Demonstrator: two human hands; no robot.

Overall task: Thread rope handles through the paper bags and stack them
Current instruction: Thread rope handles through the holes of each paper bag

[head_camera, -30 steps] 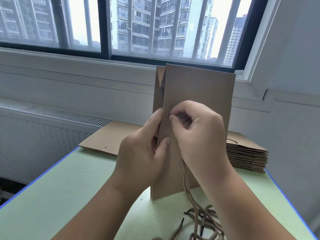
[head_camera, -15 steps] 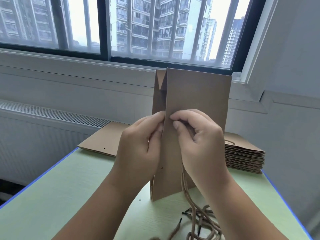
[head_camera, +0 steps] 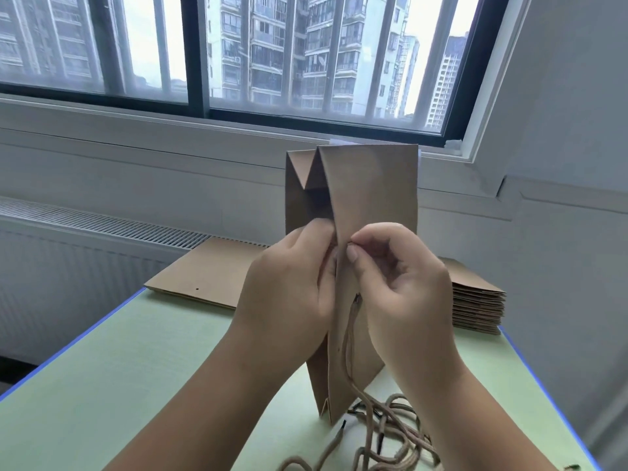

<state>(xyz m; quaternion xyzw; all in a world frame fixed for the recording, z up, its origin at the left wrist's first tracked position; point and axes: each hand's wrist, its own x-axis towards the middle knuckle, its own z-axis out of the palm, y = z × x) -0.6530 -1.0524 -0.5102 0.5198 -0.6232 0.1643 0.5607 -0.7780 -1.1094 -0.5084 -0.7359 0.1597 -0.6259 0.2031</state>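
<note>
While the bag (head_camera: 373, 192) stands upright on the table (head_camera: 136, 385), the left hand (head_camera: 289, 294) grips its front fold from the left and the right hand (head_camera: 404, 294) pinches the same fold with thumb and forefinger. One rope (head_camera: 348, 338) hangs under the right palm down to loose ropes (head_camera: 390, 433) on the table.

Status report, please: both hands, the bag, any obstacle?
Left hand grips paper bag edge. Right hand pinches rope at its front panel. Bag upright on table, threading unfinished. Loose ropes nearby, nothing blocking.
</note>
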